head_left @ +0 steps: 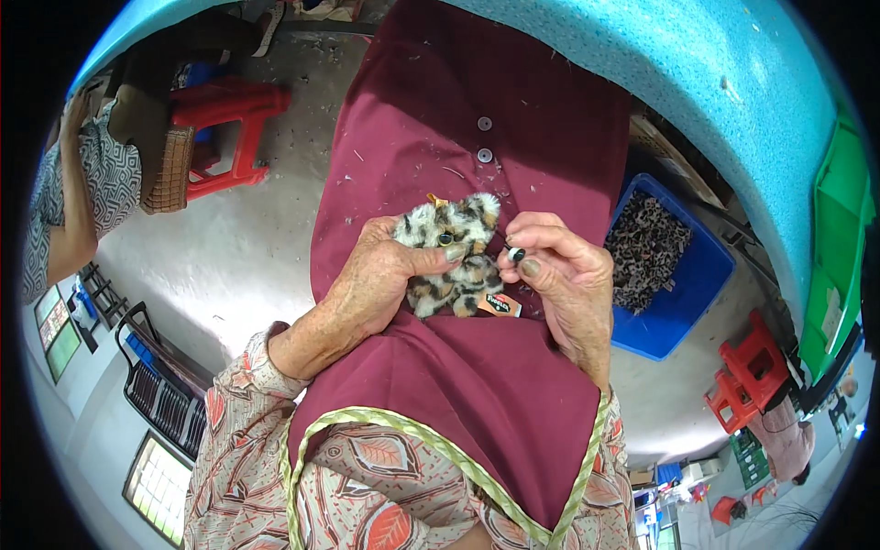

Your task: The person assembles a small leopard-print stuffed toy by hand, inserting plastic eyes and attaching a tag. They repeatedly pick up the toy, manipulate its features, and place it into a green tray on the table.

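A small plush toy (429, 225) in white, black and tan spotted fur rests over my lap on a maroon apron (403, 147). My left hand (362, 284) is closed round its left side, with the thumb pressed across its front. One round dark toy eye (446, 239) with a yellowish rim shows on its face. Just right of the toy, my right hand (573, 270) pinches a small shiny black-and-white piece (517, 255), which looks like another toy eye, between thumb and fingers. A printed label (501, 305) hangs at the toy's lower edge.
To my right a blue bin (683, 323) holds a heap of spotted plush pieces (647, 246). A speckled turquoise table edge (724, 87) curves across the top right, beside a green tray (836, 215). Red stools (246, 137) stand on the left, near another person (87, 174).
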### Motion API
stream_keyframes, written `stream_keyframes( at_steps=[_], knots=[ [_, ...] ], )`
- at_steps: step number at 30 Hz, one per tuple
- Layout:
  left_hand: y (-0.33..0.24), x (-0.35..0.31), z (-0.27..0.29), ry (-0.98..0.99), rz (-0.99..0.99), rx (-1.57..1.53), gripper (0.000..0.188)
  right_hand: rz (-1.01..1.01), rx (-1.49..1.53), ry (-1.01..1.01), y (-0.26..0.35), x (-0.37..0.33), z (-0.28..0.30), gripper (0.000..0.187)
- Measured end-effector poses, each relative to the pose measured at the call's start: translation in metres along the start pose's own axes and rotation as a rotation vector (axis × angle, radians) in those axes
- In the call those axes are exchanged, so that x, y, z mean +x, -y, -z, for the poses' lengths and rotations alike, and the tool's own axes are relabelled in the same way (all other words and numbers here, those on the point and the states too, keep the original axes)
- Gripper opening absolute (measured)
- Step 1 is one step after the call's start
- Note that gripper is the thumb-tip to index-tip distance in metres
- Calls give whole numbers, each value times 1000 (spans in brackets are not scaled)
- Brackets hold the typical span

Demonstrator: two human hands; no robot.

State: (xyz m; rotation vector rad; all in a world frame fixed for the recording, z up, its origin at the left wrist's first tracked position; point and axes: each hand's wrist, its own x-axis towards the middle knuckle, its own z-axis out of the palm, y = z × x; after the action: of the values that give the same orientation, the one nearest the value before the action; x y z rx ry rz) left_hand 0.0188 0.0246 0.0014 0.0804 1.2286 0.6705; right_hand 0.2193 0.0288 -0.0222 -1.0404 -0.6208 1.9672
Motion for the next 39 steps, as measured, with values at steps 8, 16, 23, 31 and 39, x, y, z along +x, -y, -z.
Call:
stream_keyframes(
  at_steps=[8, 16, 23, 31, 39],
  knots=[
    [5, 0, 0, -10, -79, 64, 26, -161, -25, -50, -2, -4, -8, 18],
    [7, 0, -1, -30, -120, 130, 28, -153, -172, -105, 0, -6, -18, 18],
    [12, 3, 3, -20, -210, 180, 22, -159, -254, -87, 0, -2, -19, 17],
    [7, 2, 1, -12, -146, 190, 26, -177, -247, -90, -1, 0, -21, 19],
    [6, 4, 0, -44, -12, 79, 22, -170, -253, -87, -2, 1, -20, 19]
  ],
)
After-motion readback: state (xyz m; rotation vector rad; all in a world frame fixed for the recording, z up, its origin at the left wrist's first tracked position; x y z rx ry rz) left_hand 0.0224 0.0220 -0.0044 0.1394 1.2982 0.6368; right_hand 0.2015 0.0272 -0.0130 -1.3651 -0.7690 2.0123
